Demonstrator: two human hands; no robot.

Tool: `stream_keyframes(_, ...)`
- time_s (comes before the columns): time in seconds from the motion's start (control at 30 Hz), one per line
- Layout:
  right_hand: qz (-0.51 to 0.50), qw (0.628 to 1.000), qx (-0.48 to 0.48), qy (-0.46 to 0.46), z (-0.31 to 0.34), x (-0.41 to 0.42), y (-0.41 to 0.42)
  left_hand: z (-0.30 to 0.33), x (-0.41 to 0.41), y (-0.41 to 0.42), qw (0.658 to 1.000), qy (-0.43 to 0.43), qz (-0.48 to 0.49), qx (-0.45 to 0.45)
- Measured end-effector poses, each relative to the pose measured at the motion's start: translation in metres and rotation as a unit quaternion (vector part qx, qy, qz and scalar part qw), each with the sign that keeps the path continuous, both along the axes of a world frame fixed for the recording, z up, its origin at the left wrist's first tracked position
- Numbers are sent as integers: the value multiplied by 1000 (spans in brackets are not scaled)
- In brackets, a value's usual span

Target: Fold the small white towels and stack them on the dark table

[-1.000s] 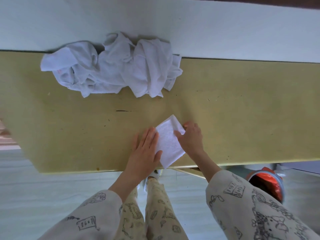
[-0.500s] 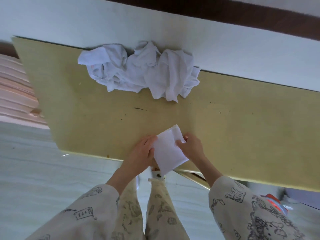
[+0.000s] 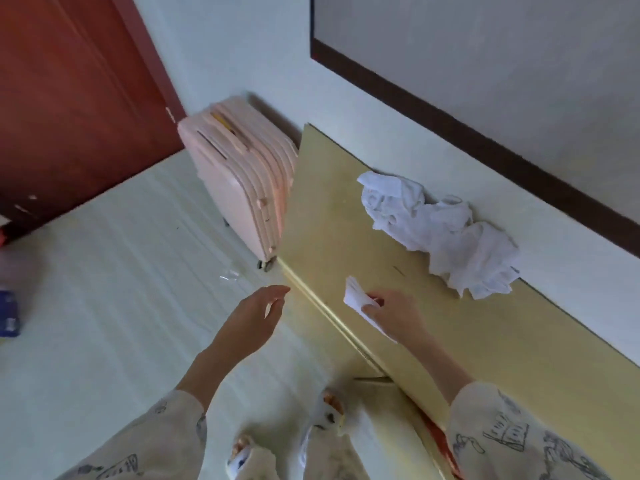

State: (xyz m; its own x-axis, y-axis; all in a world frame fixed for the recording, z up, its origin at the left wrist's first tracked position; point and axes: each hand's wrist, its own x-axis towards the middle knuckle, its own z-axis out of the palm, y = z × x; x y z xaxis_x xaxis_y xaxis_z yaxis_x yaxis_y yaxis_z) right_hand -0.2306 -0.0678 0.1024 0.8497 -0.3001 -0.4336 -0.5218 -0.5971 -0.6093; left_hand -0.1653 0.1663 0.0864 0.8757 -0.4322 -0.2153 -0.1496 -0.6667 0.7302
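One folded towel (image 3: pixel 356 298) sits pinched in right hand (image 3: pixel 398 315).

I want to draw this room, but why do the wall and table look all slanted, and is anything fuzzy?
Head view: the wide-angle lens and tilted head slant the table and the dark strip on the wall; motion softens the left hand and the towel the right hand pinches; soft, even light, only a faint shadow behind the towel pile; no glare.
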Motion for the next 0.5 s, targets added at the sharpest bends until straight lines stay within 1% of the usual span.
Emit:
stream_keyframes(0.1,89,995,-33,-35,27,30,64,27,-11,74,996,-25,85,-1)
stream_keyframes(0.2,189,978,-46,-74,56,51,155,50,-36,166,986,-52,156,27)
stream_keyframes(0.33,286,948,-32,-139,90,54,289,80,-80,290,968,-90,225,64)
stream_keyframes(0.5,372,914,23,-159,129,36,457,115,-153,442,935,-127,316,94)
